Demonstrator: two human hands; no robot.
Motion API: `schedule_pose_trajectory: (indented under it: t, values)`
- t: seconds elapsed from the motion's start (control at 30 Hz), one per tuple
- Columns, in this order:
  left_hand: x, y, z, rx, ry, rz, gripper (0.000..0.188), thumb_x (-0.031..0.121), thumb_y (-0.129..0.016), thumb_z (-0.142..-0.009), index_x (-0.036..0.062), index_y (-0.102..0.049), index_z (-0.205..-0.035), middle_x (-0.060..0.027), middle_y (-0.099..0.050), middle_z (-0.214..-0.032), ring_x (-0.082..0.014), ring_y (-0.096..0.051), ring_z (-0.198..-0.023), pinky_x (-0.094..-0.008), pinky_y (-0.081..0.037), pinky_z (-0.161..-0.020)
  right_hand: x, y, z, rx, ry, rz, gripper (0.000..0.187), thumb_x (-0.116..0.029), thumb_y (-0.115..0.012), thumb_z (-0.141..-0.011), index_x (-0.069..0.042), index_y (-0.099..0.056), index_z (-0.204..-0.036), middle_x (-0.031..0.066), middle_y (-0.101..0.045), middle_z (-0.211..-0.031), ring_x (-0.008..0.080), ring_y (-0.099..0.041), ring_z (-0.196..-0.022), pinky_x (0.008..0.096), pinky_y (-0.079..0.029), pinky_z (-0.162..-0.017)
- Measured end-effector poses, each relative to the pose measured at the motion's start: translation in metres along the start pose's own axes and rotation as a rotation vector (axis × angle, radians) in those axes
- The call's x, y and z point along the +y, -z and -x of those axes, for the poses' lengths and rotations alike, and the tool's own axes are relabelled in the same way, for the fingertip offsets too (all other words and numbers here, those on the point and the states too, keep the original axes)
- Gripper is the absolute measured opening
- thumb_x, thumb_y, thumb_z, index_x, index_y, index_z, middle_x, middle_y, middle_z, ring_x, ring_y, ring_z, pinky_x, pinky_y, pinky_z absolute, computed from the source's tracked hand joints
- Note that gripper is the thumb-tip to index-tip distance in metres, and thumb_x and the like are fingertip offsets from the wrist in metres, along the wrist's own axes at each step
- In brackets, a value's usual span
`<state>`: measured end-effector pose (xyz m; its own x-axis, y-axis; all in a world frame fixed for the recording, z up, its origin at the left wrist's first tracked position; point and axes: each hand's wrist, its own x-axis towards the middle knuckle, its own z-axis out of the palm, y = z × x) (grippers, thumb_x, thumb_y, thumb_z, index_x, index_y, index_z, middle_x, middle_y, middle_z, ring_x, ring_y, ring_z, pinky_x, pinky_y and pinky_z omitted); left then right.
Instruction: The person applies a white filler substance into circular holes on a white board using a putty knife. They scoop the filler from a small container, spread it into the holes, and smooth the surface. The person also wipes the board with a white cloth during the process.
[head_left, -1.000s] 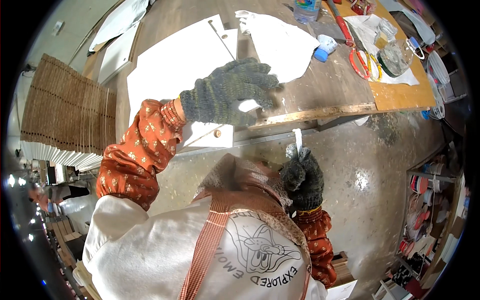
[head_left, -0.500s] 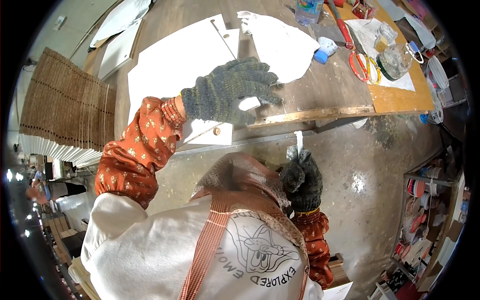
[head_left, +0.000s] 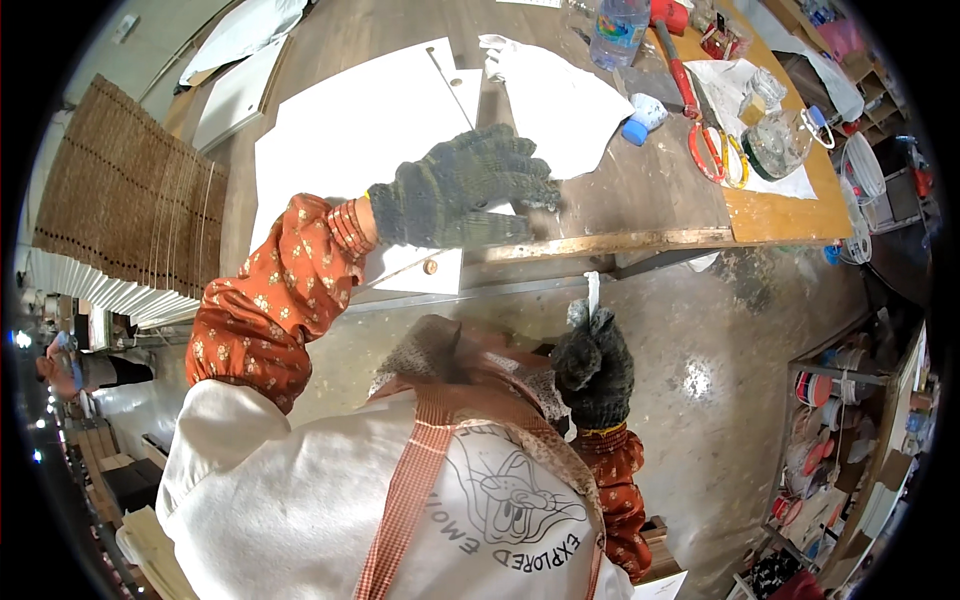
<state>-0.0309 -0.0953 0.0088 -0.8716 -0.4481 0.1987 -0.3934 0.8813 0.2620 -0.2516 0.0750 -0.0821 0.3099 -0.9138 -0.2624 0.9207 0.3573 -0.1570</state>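
My left hand (head_left: 465,188), in a dark knitted glove, lies over a white panel (head_left: 340,115) at the table's front edge. Its fingers stretch out to the right, and no held thing shows. The panel has a dark narrow line and small round fittings; my hand hides part of it. Low in front of the table, my right hand (head_left: 595,372), gloved the same way, is closed round a slim white strip (head_left: 593,291) that points upward. The strip's lower end is hidden in the fingers, so its exact kind cannot be told.
A white cloth (head_left: 555,110) lies right of the panel. Further right are a blue-capped bottle (head_left: 645,120), a clear water bottle (head_left: 620,35), red-handled scissors (head_left: 706,152) and a glass jar (head_left: 776,145). Stacked brown-faced boards (head_left: 130,185) stand at left. Shelves (head_left: 850,430) line the right.
My left thumb has moved in toward the fingers, covering most of the white patch seen between them. My right hand keeps its grip on the strip. The whole view has shifted slightly.
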Motion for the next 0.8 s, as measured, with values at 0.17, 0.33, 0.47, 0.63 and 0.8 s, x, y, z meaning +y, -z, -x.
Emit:
schedule_pose_trajectory:
  t: [0.17, 0.33, 0.47, 0.63, 0.8]
  values:
    - [0.014, -0.007, 0.001, -0.035, 0.037, -0.179, 0.037, 0.033, -0.048, -0.086, 0.0139, -0.054, -0.117, -0.0071, -0.046, -0.130, -0.0237, -0.039, -0.123, -0.0428, -0.021, -0.108, 0.000, -0.004, -0.004, 0.002, -0.028, 0.007, 0.017, -0.019, -0.047, -0.089, -0.003, -0.051, -0.091, 0.0014, -0.044, -0.061, 0.0109, -0.039, -0.049, 0.0211, -0.030, -0.041]
    - [0.020, 0.008, -0.006, 0.025, 0.101, 0.239, 0.054, 0.037, -0.047, -0.087, 0.0137, -0.033, -0.134, -0.0085, -0.046, -0.128, -0.0257, -0.037, -0.124, -0.0439, -0.023, -0.107, 0.001, 0.000, -0.005, 0.026, 0.000, 0.119, 0.016, -0.020, -0.048, -0.088, -0.006, -0.047, -0.081, 0.0016, -0.042, -0.059, 0.0108, -0.037, -0.049, 0.0218, -0.030, -0.041]
    - [-0.020, 0.003, 0.018, 0.328, 0.212, 1.125, 0.060, 0.016, -0.050, -0.087, 0.0139, -0.020, -0.139, -0.0108, -0.037, -0.135, -0.0258, -0.039, -0.123, -0.0383, -0.031, -0.104, 0.002, -0.014, -0.011, 0.148, 0.010, 0.234, 0.044, -0.033, -0.039, -0.093, -0.012, -0.038, -0.054, 0.0016, -0.034, -0.045, 0.0136, -0.030, -0.035, 0.0250, -0.026, -0.034]
    - [-0.019, 0.013, 0.025, 0.529, 0.286, 1.185, 0.060, 0.016, -0.054, -0.086, 0.0105, -0.024, -0.137, -0.0131, -0.038, -0.134, -0.0213, -0.041, -0.122, -0.0325, -0.036, -0.101, -0.002, -0.026, -0.021, 0.140, -0.047, 0.311, 0.039, -0.032, -0.039, -0.093, -0.011, -0.040, -0.059, 0.0014, -0.035, -0.048, 0.0137, -0.032, -0.039, 0.0251, -0.028, -0.037]
    - [-0.017, 0.004, 0.024, 0.475, 0.311, 1.249, 0.063, 0.021, -0.056, -0.086, 0.0099, -0.023, -0.138, -0.0092, -0.034, -0.137, -0.0205, -0.043, -0.118, -0.0331, -0.038, -0.098, -0.002, -0.038, -0.036, 0.058, -0.103, 0.323, 0.017, -0.020, -0.048, -0.089, -0.006, -0.050, -0.080, -0.0008, -0.037, -0.052, 0.0108, -0.034, -0.044, 0.0241, -0.027, -0.040]
